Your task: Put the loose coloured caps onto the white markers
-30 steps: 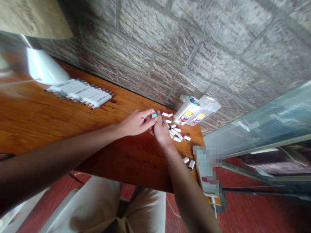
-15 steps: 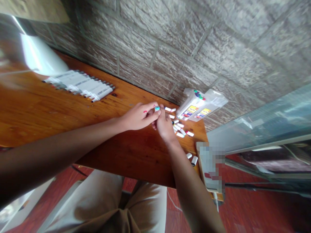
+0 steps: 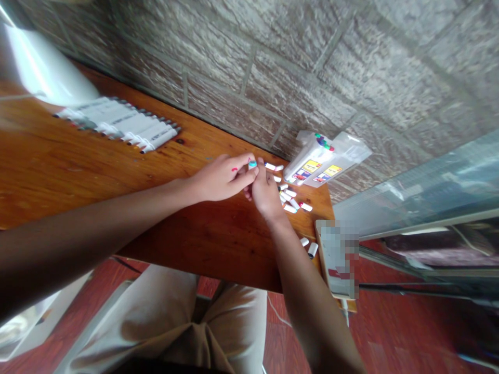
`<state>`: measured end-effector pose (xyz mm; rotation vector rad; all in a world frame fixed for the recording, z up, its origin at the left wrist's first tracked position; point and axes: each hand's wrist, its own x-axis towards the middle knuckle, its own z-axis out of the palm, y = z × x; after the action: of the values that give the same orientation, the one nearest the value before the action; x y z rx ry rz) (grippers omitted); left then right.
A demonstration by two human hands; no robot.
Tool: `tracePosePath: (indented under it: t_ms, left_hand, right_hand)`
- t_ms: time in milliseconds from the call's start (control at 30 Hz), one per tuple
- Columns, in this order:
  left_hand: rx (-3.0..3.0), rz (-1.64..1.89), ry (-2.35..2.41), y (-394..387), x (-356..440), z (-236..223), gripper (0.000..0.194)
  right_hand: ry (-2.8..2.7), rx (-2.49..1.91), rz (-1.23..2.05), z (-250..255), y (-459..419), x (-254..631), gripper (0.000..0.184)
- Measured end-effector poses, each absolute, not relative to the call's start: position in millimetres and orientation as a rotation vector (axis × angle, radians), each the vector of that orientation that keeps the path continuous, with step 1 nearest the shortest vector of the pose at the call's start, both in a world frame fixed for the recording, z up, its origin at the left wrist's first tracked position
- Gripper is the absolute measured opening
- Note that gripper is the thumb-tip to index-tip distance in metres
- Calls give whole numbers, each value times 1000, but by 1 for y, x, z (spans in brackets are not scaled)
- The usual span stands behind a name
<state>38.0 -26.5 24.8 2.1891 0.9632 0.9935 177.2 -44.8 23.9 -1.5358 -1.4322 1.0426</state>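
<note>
My two hands meet over the table, closed around a marker with a turquoise end [image 3: 252,164]. My left hand [image 3: 223,177] comes from the left, its thumb and fingers pressed on the white part below that end; red ink marks show on its skin. From the right, my right hand [image 3: 267,195] grips it too, thumb up beside the turquoise end. The rest of the marker is hidden by the fingers. Just beyond my right hand lie several loose white marker caps [image 3: 290,194] with coloured ends. Two more caps [image 3: 313,250] lie by my right forearm.
Uncapped-looking grey-white markers [image 3: 120,124] lie in a row at the left, near a white lamp base [image 3: 47,67]. An open clear plastic case [image 3: 307,161] with a few coloured-ended markers stands against the stone wall [image 3: 218,98]. A phone-like device [image 3: 331,259] lies at the table's right edge.
The view has shifted slightly, so the table and its things sit a little higher in the picture. Both hands keep their hold on the marker.
</note>
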Motion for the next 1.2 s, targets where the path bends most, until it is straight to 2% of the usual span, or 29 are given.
tracePosePath:
  t_ms: [1200]
  left_hand:
    - [2294,928,1027,-23,37,20,22]
  right_hand:
    - [-1484,-1638,1020,24,-43,180,66]
